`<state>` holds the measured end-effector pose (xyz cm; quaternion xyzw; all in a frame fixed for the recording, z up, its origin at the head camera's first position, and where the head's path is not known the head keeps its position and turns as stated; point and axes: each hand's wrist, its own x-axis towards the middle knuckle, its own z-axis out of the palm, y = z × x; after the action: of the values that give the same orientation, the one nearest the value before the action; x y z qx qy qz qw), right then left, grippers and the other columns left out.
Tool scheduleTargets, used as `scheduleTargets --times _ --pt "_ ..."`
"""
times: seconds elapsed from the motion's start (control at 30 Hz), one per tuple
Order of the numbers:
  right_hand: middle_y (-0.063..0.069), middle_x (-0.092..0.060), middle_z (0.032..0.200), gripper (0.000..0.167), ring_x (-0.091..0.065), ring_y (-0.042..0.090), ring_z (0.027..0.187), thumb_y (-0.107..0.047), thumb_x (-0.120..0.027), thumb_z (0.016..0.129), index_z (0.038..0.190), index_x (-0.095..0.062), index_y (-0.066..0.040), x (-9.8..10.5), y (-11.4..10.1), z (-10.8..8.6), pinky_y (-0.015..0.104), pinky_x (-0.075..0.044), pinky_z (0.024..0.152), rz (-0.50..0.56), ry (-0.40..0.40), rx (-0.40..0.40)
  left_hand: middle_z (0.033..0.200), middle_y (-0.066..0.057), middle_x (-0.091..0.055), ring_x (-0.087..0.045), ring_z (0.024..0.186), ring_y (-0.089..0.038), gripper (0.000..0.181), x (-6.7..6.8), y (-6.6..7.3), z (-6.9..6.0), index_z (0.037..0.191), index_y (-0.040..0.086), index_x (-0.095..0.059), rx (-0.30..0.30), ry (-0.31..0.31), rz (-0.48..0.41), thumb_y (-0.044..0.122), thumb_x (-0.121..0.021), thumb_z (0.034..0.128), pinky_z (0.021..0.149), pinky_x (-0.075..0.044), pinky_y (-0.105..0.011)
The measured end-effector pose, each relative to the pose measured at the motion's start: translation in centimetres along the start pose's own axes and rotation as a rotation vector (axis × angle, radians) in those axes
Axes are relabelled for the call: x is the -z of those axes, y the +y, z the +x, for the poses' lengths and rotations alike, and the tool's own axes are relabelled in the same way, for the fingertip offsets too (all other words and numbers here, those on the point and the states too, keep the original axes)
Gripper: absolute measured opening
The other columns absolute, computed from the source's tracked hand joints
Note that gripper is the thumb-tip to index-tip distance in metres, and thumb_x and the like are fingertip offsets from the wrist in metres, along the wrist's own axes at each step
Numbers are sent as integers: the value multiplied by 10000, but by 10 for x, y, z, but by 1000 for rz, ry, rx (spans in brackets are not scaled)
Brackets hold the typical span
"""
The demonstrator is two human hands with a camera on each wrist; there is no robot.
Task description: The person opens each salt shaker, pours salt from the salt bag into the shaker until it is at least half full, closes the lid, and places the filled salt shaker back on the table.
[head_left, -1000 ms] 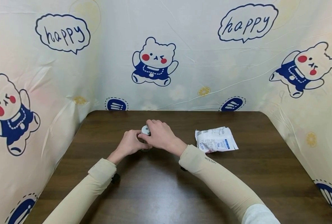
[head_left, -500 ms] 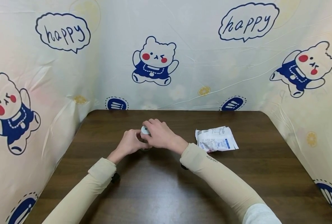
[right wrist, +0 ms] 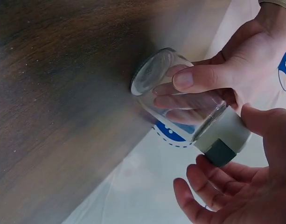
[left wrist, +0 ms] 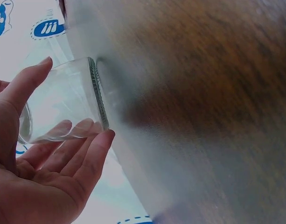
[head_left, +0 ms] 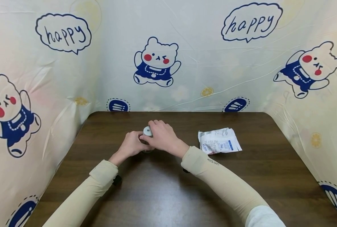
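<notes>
A clear glass jar [left wrist: 63, 100] stands upright, its base at the tabletop. My left hand [head_left: 131, 145] holds the jar's body, thumb on one side and fingers around the other. Topping the jar is a white lid [head_left: 147, 131] with a dark grey square piece [right wrist: 219, 152] on its side. My right hand [head_left: 162, 137] grips this lid from above; in the right wrist view its thumb touches one side while curled fingertips reach the grey piece. From the head view, most of the glass is hidden behind both hands.
A white printed packet [head_left: 220, 141] lies on the brown wooden table [head_left: 162, 189], right of the hands. Behind and at both sides hangs a patterned curtain [head_left: 197, 69] with bears and lettering.
Half a second ago the right hand was turned slightly leftward over the lid; now it has turned back, and the dark mark on the lid's top shows again. The left hand stays put.
</notes>
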<state>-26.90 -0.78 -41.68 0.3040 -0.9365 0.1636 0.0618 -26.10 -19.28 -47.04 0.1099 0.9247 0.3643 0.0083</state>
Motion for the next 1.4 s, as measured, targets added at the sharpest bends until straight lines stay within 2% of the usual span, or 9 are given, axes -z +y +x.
scheduleTargets --times 0.17,0.37,0.47,0.6,0.77,0.9,1.07,1.2,1.4 --pt "60 -651 1174 459 -575 187 971 -434 -687 1020 1282 -636 -60 0 1 1 312 -549 794 66 -35 41 903 28 -758 -652 829 -198 393 1 0 0 1018 128 -790 3 -10 13 366 -959 755 740 -548 -389" --pt "88 -631 1308 432 -564 229 1085 -314 -672 1039 1386 -610 -65 5 0 0 334 -541 863 75 -77 75 837 23 -738 -629 778 -203 362 1 0 1 983 114 -782 -15 -12 16 335 -961 758 693 -525 -385" --pt "85 -631 1316 498 -565 232 1092 -397 -678 1029 1402 -602 -77 5 -1 0 346 -545 858 67 -72 46 859 26 -749 -647 796 -192 364 1 0 0 994 117 -787 -17 -8 21 336 -960 761 716 -540 -391" --pt "58 -641 1212 590 -570 201 1009 -574 -658 996 1333 -621 -92 2 0 -1 343 -549 786 42 -38 -24 902 26 -766 -673 824 -190 389 1 0 0 1011 120 -792 -7 -1 21 352 -964 751 741 -561 -392" --pt "41 -618 1085 566 -563 178 914 -604 -668 980 1216 -633 -90 0 0 -2 324 -538 721 43 -6 -56 905 12 -768 -668 811 -202 423 1 0 1 1015 106 -787 13 -7 7 379 -965 745 706 -556 -379" --pt "50 -607 1128 532 -553 180 965 -530 -700 990 1244 -626 -68 0 2 -1 307 -535 778 98 -20 -29 947 -1 -773 -672 845 -210 448 1 -1 2 1051 103 -790 19 -18 3 392 -962 755 739 -567 -395" --pt "64 -600 1237 460 -520 209 1064 -380 -690 1027 1348 -616 -58 2 5 0 317 -521 862 138 -49 37 1019 -30 -777 -684 912 -227 499 2 0 2 1117 84 -789 -11 -11 -1 384 -965 760 819 -577 -446" --pt "70 -616 1291 430 -518 230 1106 -314 -676 1038 1390 -619 -74 4 5 0 348 -511 894 168 -60 88 1001 -29 -775 -678 898 -227 495 3 0 1 1111 77 -786 -5 -5 -7 366 -973 755 815 -573 -444" --pt "42 -643 1150 577 -543 198 984 -570 -733 952 1260 -648 -90 3 2 -2 349 -516 778 94 7 19 1002 -29 -779 -703 898 -216 489 2 1 -2 1108 78 -788 -6 -11 12 369 -970 759 798 -583 -425"
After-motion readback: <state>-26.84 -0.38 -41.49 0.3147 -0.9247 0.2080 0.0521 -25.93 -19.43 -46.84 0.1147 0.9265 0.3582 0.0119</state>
